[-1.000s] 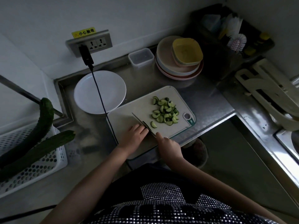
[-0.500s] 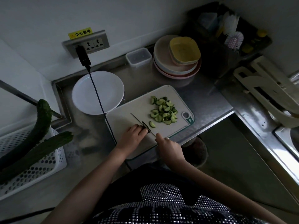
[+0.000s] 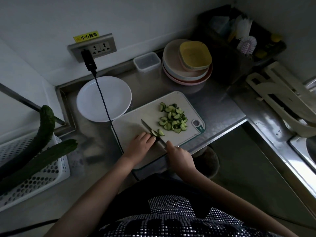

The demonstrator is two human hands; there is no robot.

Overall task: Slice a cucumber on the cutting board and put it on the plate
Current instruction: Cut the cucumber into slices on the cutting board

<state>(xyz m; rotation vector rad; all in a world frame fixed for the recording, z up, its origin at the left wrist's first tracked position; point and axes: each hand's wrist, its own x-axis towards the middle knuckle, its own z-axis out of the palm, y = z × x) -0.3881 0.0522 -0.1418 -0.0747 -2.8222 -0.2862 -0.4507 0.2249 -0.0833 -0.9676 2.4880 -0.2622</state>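
The left hand (image 3: 139, 144) is pinning what appears to be a cucumber stub (image 3: 154, 133) near the cutting board (image 3: 131, 129) front; the right hand (image 3: 177, 153), gripping the knife (image 3: 150, 130), is slicing just right of it, blade pointing far-left.

On the cutting board (image 3: 136, 127), the left hand (image 3: 140, 145) pins a cucumber end (image 3: 154, 133) while the right hand (image 3: 178, 155) grips the knife (image 3: 148, 128); slices (image 3: 173, 118) lie beyond, plate (image 3: 104, 98) bare.

The left hand (image 3: 140, 144) is lying fingers-curled on the cutting board (image 3: 130, 127); the right hand (image 3: 179, 155) is gripping at its near edge.
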